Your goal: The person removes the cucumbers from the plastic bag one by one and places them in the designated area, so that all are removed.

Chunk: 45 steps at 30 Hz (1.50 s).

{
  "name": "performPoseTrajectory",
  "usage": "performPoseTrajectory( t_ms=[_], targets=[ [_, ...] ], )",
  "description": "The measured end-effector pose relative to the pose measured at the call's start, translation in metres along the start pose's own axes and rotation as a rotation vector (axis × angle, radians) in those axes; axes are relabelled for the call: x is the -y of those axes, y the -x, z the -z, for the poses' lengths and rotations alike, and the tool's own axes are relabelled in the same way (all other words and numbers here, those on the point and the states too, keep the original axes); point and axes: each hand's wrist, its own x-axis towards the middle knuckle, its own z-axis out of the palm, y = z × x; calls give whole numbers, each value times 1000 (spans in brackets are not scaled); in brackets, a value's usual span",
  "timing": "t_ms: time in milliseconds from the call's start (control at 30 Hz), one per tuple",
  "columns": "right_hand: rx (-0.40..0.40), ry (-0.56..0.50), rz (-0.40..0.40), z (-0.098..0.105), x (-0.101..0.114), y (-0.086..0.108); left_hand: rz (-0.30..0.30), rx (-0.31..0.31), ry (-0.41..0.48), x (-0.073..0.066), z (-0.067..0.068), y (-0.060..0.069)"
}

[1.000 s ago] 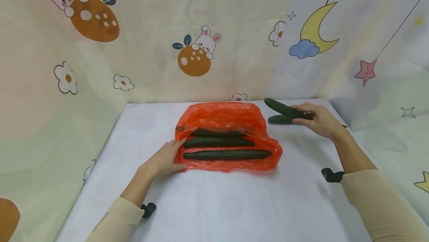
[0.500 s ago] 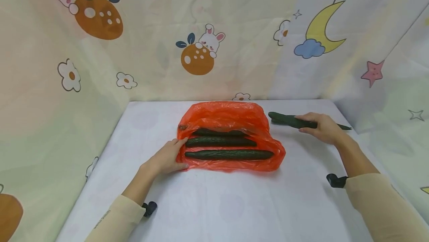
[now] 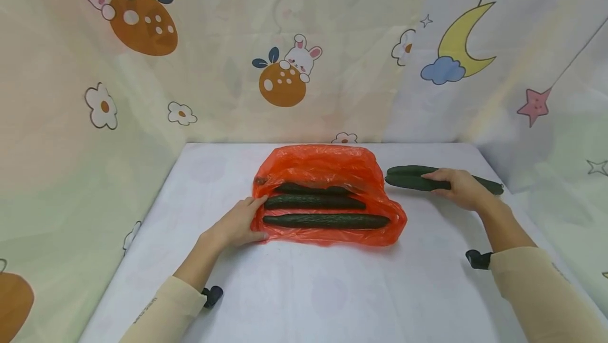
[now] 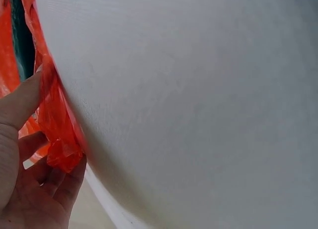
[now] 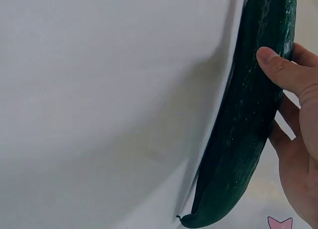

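In the head view, my left hand (image 3: 242, 221) held the left edge of the red plastic bag (image 3: 318, 158), while the fingers of my right hand (image 3: 458, 187) were wrapped round the front cucumber (image 3: 413, 182) of a pair at the back right of the white table (image 3: 304, 285). I judged rolling the chief risk there: if I loosened my grip unevenly, that cucumber could nudge the rear cucumber (image 3: 412, 170) towards the table's back edge. A hard tug with my left hand could also have spilled the bag's load over its low front lip. The near cucumber (image 3: 326, 221), the middle cucumber (image 3: 315, 202) and the far cucumber (image 3: 311, 188), partly covered by plastic, lay in the bag between my hands, just beside the left and well apart from the right.

In the left wrist view, my thumb lay over the bag's edge and my fingers curled under its bunched plastic. Film that thin could tear or slip if pinched too hard or too loosely. A dark green cucumber showed just beyond my thumb.

In the right wrist view, my thumb pressed on one side, fingers behind. The pair overlapped, so I couldn't tell whether they touched; a smooth skin might slide if my grip slackened.
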Motion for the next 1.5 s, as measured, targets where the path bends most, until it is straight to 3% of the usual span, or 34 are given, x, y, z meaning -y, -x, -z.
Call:
performPoseTrajectory(
  t_ms=[167, 433, 733, 867, 1067, 1300, 1500],
  targets=[
    [28, 53, -4, -8, -14, 7, -17, 3, 3, -2, -4, 0],
    [-40, 127, 91, -17, -25, 14, -13, 3, 0, -2, -6, 1],
    [-4, 111, 11, -19, -16, 4, 12, -3, 33, 3, -6, 7],
    [-31, 129, 8, -25, -19, 4, -4, 0, 38, 4, -7, 8],
    [-61, 79, -7, -30, -13, 6, 5, -2, 30, 6, -9, 7],
    [-37, 4, -80, -25, 0, 4, -2, -7, 22, 7, -7, 5],
    [-77, -49, -70, -23, 11, 6, -24, -10, 20, 4, -1, 0]
  ],
)
